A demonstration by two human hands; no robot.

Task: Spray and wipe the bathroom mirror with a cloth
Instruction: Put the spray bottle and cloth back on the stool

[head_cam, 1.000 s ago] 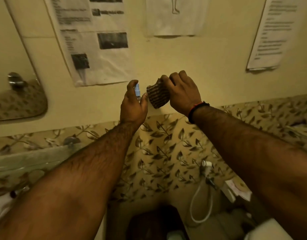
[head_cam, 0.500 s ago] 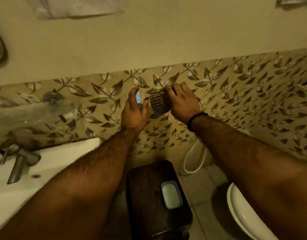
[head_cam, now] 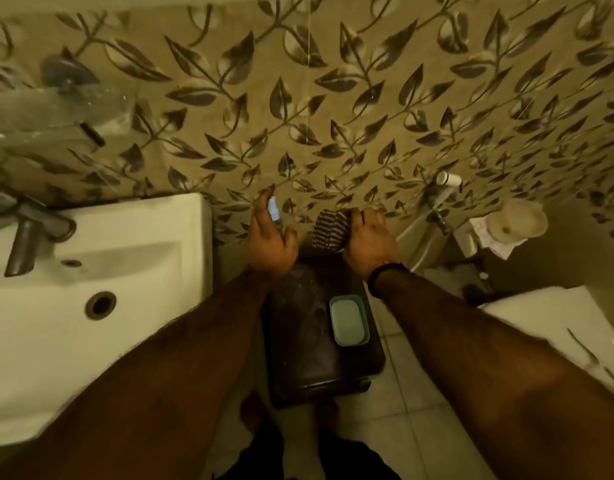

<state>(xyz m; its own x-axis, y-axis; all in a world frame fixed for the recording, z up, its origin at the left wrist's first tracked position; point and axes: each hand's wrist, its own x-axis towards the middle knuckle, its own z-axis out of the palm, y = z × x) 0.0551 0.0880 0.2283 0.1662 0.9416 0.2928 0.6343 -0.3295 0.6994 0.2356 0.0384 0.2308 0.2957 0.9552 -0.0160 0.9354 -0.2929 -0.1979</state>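
Both our hands are full, low at mid-frame before the leaf-tiled wall.

Our left hand (head_cam: pixel 271 242) holds a small spray bottle (head_cam: pixel 273 210), its pale blue top showing between thumb and fingers. Our right hand (head_cam: pixel 367 237) grips a striped cloth (head_cam: pixel 330 231), bunched just left of the knuckles. A sink (head_cam: pixel 91 306) fills the left of the frame. Below the hands stands a dark stool (head_cam: pixel 309 368) bearing a soap dish (head_cam: pixel 347 320).
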